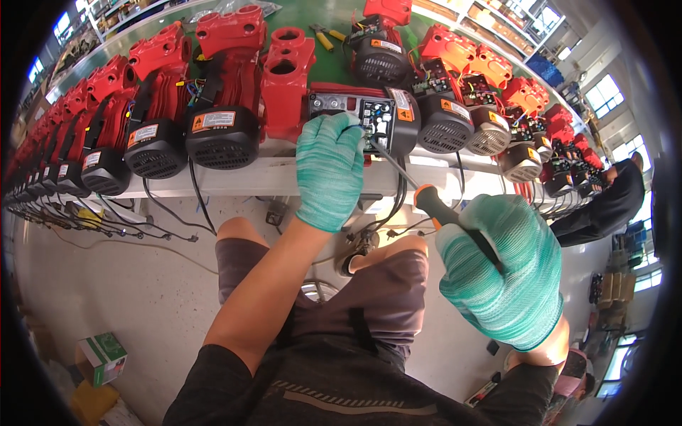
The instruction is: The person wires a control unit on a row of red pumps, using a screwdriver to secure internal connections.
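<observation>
In front of me a red electric machine (288, 85) with a black motor end cap (406, 122) lies on its side on the bench. Its exposed circuit board (376, 117) faces up. My left hand (330, 167), in a green knit glove, is at the board's left edge with its fingers pinched together; a bit of wire seems to show at the fingertips, though what they hold is mostly hidden. My right hand (504, 270), gloved likewise, is wrapped round a screwdriver (435, 204) with a black and orange handle. The screwdriver's shaft slants up left, its tip at the board's lower edge.
More red machines (224, 85) line the bench on the left; others with exposed boards (444, 92) stand on the right. Yellow-handled pliers (323, 39) lie behind. Black power cords (199, 195) hang off the front edge. Another person (604, 206) is at the far right.
</observation>
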Tool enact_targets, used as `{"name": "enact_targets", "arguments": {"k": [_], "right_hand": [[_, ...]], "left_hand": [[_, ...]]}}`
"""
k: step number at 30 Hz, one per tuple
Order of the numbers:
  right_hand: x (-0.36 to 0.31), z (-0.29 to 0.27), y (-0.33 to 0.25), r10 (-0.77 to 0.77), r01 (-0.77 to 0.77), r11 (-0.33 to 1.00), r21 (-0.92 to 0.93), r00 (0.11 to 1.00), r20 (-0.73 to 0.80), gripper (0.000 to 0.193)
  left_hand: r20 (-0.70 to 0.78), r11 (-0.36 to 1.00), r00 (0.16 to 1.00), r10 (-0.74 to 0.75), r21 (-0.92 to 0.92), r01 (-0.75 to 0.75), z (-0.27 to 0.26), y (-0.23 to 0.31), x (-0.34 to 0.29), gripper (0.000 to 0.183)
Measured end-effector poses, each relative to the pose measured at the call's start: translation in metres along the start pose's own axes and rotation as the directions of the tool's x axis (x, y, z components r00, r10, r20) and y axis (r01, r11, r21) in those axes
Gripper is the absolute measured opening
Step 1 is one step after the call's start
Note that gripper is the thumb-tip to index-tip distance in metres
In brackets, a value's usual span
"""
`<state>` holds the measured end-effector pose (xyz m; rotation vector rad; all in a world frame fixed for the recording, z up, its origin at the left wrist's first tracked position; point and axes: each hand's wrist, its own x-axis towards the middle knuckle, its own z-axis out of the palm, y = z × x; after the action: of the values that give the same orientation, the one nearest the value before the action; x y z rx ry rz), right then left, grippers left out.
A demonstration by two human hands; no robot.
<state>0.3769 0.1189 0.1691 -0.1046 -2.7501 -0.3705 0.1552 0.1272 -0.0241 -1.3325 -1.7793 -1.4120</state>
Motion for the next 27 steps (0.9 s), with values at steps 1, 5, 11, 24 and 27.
{"name": "enact_targets", "arguments": {"k": [1, 5, 11, 24, 27], "right_hand": [[0.0, 0.001, -0.001, -0.015, 0.015, 1.0, 0.023, 1.0, -0.011, 0.038], [0.01, -0.007, -0.005, -0.062, 0.064, 0.998, -0.02, 0.996, 0.066, 0.039], [0.017, -0.021, -0.005, 0.036, 0.011, 0.982, -0.189, 0.97, 0.24, 0.024], [0.018, -0.022, -0.007, 0.073, -0.056, 0.995, -0.078, 0.97, 0.233, 0.038], [0.03, -0.024, -0.004, -0.049, 0.067, 0.994, -0.087, 0.98, 0.193, 0.044]], "left_hand": [[0.007, 1.0, 1.0, 0.011, 0.014, -0.011, 0.0, 0.0, 0.0, 0.023], [0.037, 0.998, 0.999, 0.036, 0.049, -0.038, -0.001, -0.001, 0.0, 0.023], [0.103, 0.998, 0.995, -0.004, 0.068, -0.003, -0.008, 0.005, 0.007, 0.022], [0.102, 0.999, 0.995, 0.003, 0.053, -0.008, -0.005, -0.002, 0.004, 0.023], [0.102, 0.998, 0.995, 0.015, 0.057, -0.021, -0.006, 0.0, 0.004, 0.023]]}}
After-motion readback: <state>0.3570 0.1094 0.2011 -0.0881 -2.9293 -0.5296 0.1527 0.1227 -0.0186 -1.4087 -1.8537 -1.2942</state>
